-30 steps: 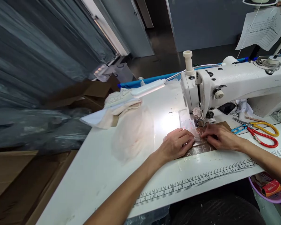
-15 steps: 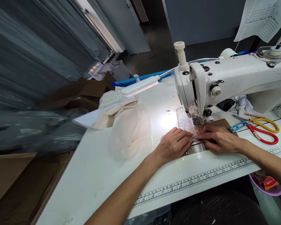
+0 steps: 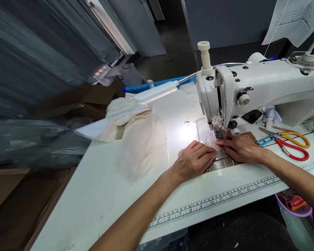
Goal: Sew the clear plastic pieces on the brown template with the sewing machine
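Note:
My left hand [image 3: 195,159] lies on the table just left of the sewing plate, its fingers side by side and pressing down on a sheer pale fabric [image 3: 208,138] with small pink marks. Beside it, my right hand [image 3: 239,146] pinches the fabric's near edge, with its index finger close to the presser foot [image 3: 220,134]. The fabric runs toward the needle area of a white sewing machine [image 3: 264,83]. A larger bunch of sheer peach fabric [image 3: 143,150] spreads over the table to the left of my left hand.
Red-and-yellow scissors [image 3: 290,143] and blue thread snips [image 3: 264,140] lie right of my right hand. A lit lamp bar [image 3: 157,92] hangs over the table's far side. A printed ruler [image 3: 211,202] follows the near edge. Folded cloth [image 3: 131,120] sits at the back left.
My right hand has moved slightly up and left, closer to the presser foot, with the fabric edge shifting under it. My left hand stays nearly in place. The view has shifted a little.

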Available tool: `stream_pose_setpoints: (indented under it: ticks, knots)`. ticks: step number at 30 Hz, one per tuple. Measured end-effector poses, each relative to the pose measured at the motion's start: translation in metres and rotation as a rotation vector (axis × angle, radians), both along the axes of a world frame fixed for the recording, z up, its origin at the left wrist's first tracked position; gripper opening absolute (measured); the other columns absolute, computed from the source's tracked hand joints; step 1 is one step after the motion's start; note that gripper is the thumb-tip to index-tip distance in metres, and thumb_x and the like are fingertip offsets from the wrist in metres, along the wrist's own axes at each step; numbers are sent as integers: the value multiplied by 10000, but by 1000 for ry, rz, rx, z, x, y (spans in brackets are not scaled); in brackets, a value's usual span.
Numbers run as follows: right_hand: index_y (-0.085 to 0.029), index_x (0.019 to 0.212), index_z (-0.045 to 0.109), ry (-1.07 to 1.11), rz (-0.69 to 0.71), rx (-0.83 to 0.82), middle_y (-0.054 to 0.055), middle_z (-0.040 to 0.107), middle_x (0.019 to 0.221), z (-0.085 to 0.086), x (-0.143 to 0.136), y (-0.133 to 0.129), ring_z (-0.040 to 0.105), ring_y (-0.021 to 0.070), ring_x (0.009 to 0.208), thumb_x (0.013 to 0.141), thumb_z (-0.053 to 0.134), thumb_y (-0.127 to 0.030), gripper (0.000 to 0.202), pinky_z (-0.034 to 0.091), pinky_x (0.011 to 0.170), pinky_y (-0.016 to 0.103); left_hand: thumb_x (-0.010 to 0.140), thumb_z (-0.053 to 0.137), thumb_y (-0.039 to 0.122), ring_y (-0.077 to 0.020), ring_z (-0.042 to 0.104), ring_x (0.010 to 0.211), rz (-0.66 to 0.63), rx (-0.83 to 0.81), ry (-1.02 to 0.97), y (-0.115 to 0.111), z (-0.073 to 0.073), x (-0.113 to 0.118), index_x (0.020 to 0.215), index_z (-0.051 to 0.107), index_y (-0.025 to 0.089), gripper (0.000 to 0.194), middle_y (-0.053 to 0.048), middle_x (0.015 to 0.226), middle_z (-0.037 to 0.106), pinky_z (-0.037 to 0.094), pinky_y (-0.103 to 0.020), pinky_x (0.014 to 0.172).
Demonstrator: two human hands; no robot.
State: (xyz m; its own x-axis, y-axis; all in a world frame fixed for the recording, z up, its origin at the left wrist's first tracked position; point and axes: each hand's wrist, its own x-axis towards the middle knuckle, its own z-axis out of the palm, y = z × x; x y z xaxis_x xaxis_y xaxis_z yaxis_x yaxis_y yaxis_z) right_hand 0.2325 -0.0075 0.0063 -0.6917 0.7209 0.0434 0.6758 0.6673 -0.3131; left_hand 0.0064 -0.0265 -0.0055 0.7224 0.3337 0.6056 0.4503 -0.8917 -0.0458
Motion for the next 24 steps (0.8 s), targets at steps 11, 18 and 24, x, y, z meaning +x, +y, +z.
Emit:
stream_pose_setpoints:
  ticks: [11, 18, 24]
  knots:
    - [-197, 1338, 592, 172, -19, -23, 119, 603, 1087, -6, 6, -4, 605, 198, 871, 961, 410, -229, 419, 517, 790, 356, 946, 539, 140, -132, 634, 695, 20, -72, 4, -2, -2, -1, 866, 635, 156, 126, -29, 871, 726, 484, -290, 589]
    - [-277, 1218, 682, 221, 121, -30, 91, 586, 1100, -6, 13, -8, 593, 198, 956, 900, 479, -164, 394, 520, 842, 371, 950, 529, 151, -132, 631, 682, 23, -90, -3, -2, -2, -1, 875, 648, 156, 141, -29, 853, 723, 483, -290, 592]
    - [-286, 1206, 690, 101, 119, 50, 102, 582, 1087, -2, 7, -13, 567, 221, 983, 913, 469, -174, 384, 517, 804, 365, 940, 513, 153, -132, 613, 684, 45, -94, 14, -3, -4, -1, 870, 658, 171, 161, -30, 874, 721, 478, -300, 610]
